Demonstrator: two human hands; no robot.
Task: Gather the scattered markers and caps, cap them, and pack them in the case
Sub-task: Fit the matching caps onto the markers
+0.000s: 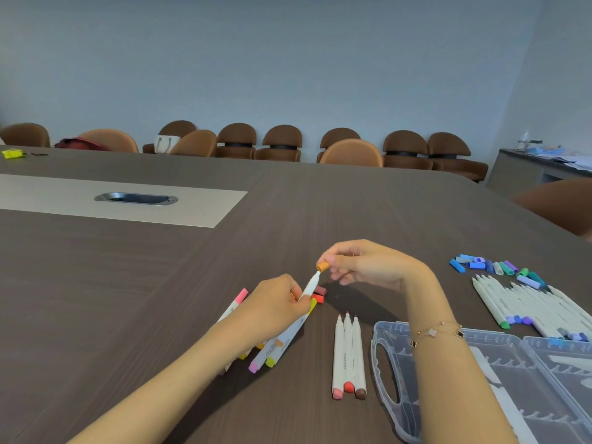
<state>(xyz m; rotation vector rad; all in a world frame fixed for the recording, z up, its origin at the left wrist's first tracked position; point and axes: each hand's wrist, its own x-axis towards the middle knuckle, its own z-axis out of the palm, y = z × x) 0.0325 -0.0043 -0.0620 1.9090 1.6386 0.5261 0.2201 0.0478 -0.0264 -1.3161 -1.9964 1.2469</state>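
My left hand grips a white marker with its tip pointing up and right. My right hand pinches an orange cap just above that tip, not quite on it. Under my left hand lies a bundle of capped pink and yellow markers. Two loose reddish caps sit beside it. Three uncapped markers lie side by side in front of me. The clear plastic case lies open at the lower right. A row of uncapped markers and several blue and green caps lie at the right.
The dark wooden table has a pale inset strip with a metal cable port. A yellow-green object lies at the far left. Brown chairs line the back wall. A side counter with papers stands at the right.
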